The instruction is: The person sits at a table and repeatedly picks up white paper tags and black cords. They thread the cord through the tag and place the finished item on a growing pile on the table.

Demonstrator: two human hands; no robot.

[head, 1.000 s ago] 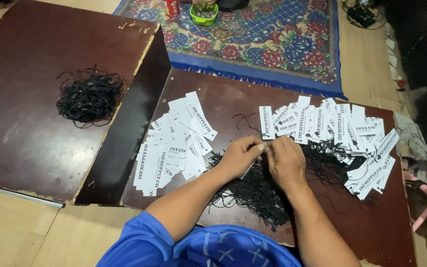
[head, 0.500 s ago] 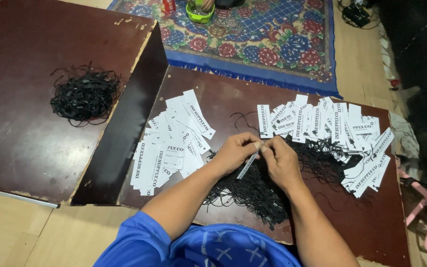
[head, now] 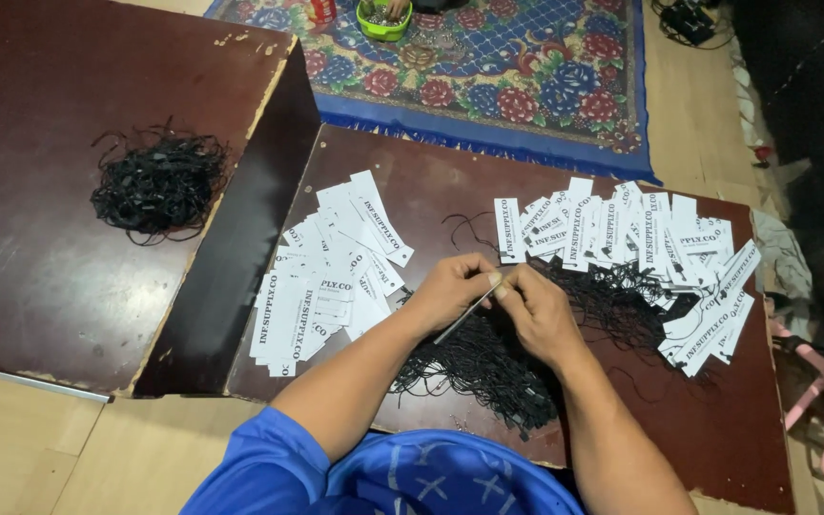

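Head view looks straight down on my two hands, which meet at the middle of the frame over a dark brown board (head: 431, 181). Between them I hold a white paper tag (head: 466, 310), seen nearly edge-on as a thin pale strip. Its long axis runs on a slant, from upper right at my fingertips down to lower left beneath my left palm. My left hand (head: 450, 291) is curled, thumb and fingers closed on the tag from the left; my right hand (head: 536, 310) pinches the tag's upper end from the right, fingertips touching those of the left. Whether a cord is already in that pinch I cannot tell. Both hands sit equally close to the tag, since each grips it. Directly below and between my wrists lies a tangle of black string loops (head: 488, 367), closer to my right forearm and spreading toward the right of the frame. Left of my hands lies a loose heap of white tags (head: 321, 281); to the upper right a second spread of white tags (head: 641, 234) fans across the board. Far off at the upper left, on a separate brown panel (head: 30, 267), rests another pile of black strings (head: 156, 183). A patterned rug (head: 526, 76) fills the top of the frame.
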